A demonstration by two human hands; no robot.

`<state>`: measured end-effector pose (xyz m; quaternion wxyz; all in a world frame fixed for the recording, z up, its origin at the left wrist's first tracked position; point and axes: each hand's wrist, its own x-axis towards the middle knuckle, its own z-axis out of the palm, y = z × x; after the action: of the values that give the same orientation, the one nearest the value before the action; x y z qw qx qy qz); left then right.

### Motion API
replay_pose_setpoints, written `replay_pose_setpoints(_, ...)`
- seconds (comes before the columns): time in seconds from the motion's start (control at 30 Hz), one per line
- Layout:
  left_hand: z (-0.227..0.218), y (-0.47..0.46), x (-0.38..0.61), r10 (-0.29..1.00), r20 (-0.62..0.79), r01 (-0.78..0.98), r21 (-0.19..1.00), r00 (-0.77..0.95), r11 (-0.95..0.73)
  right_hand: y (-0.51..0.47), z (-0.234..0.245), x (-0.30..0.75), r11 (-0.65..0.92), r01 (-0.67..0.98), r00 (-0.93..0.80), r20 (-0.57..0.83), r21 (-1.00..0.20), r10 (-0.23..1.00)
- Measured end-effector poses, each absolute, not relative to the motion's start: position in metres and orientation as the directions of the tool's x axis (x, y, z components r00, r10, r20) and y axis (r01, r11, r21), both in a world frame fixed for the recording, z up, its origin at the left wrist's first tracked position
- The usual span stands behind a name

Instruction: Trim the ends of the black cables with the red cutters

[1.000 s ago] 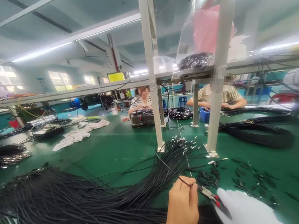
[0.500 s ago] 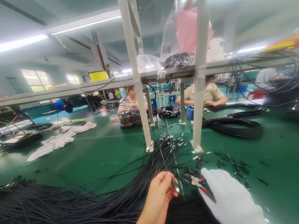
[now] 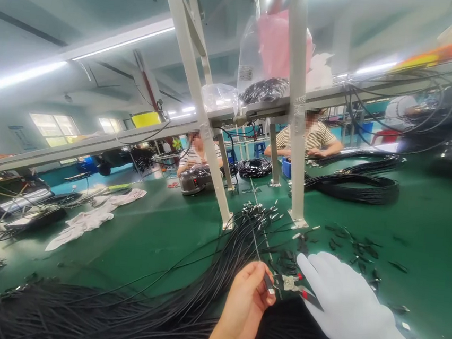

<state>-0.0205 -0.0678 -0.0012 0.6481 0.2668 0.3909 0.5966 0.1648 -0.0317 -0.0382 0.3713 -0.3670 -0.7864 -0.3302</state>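
My bare left hand (image 3: 244, 307) pinches the end of a thin black cable (image 3: 259, 258) between thumb and fingers, just above a big bundle of black cables (image 3: 148, 316) lying on the green table (image 3: 143, 236). My right hand (image 3: 343, 303), in a white glove, is wrapped round red-handled cutting pliers (image 3: 294, 287) whose jaws sit right beside the cable end. Small black cut-off pieces (image 3: 362, 252) are scattered on the table beyond my right hand.
White metal frame legs (image 3: 296, 160) stand on the table just ahead, carrying a shelf with bagged cables (image 3: 263, 90). Black cable coils (image 3: 354, 188) lie at the right, white cloths (image 3: 93, 215) at the left. Two people sit working across the table.
My left hand has drawn the cable end closer to me and my gloved right hand has brought the pliers up against it. The view has shifted slightly right.
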Motion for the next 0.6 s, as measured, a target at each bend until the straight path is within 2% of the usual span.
replay_pose_setpoints(0.13,-0.001,-0.068,-0.020,0.979,-0.203,-0.576,0.799,0.016,0.175,-0.029,-0.042,0.166,0.534,0.805,-0.478,0.817,0.259,0.323)
replay_pose_setpoints(0.5,-0.005,-0.068,-0.023,0.981,-0.171,-0.506,0.840,0.096,0.196,-0.034,-0.050,0.166,0.606,0.781,-0.466,0.786,0.150,0.406)
replay_pose_setpoints(0.6,-0.007,-0.067,-0.025,0.978,-0.184,-0.482,0.851,0.098,0.208,-0.034,-0.050,0.166,0.590,0.787,-0.471,0.796,0.183,0.381)
